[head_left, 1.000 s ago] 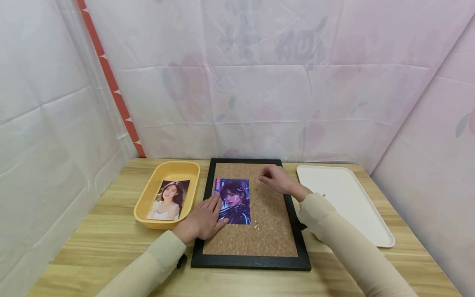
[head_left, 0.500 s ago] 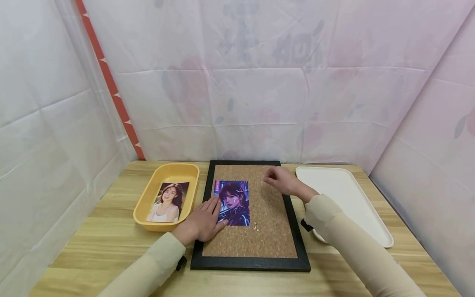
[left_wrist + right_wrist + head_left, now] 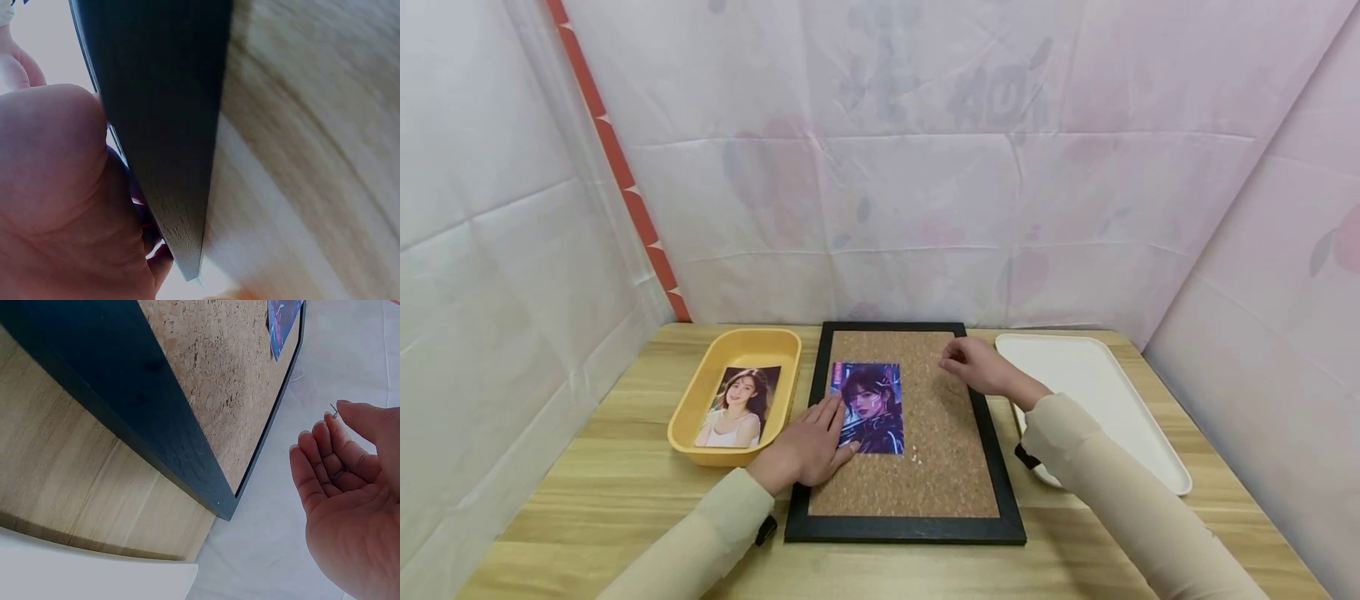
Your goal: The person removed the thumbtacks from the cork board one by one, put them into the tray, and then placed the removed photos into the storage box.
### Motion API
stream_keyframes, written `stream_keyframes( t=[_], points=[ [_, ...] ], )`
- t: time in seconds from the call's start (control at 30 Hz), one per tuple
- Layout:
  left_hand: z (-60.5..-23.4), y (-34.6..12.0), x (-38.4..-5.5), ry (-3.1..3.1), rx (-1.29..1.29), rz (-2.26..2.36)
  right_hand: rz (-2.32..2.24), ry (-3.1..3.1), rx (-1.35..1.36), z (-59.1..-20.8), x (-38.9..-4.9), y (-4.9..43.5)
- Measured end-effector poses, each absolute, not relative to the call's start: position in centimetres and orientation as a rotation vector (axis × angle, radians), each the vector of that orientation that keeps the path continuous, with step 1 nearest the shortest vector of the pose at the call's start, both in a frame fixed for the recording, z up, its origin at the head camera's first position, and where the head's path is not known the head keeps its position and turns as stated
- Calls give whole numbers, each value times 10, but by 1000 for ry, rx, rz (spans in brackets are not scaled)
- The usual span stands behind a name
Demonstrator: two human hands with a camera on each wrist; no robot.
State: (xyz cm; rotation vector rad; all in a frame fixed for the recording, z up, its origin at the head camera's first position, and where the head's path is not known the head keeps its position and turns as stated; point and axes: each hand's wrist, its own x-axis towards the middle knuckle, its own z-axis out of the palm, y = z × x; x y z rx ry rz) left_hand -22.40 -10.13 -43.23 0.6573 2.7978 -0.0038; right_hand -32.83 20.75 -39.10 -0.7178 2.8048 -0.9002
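Note:
A cork board (image 3: 940,483) in a black frame lies on the table. On its left half is a purple-blue picture card (image 3: 878,408) of a dark-haired figure. My left hand (image 3: 808,442) rests flat across the frame's left side, with fingers on the card's left edge. My right hand (image 3: 981,367) is above the board's upper right side. In the right wrist view its thumb and index finger pinch a small push pin (image 3: 334,411), its thin needle sticking out. Several tiny whitish bits (image 3: 916,455) lie on the cork just right of the card's lower corner; their kind is too small to tell.
A yellow tray (image 3: 681,425) stands left of the board, with a photo print (image 3: 739,408) of a person in white inside. To the right lies a white tray (image 3: 1105,392), partly behind the right sleeve. Fabric walls (image 3: 925,192) enclose the table at the back and sides.
My right hand has shifted a little to the right over the board, still pinching the push pin. The left hand and the card have stayed in place.

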Motion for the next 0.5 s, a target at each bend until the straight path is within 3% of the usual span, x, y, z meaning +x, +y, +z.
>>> stream_keyframes(
  t=[0.5],
  points=[
    [-442, -103, -229, 2800, 673, -22, -866, 2843, -806, -392, -325, 222]
  ],
)
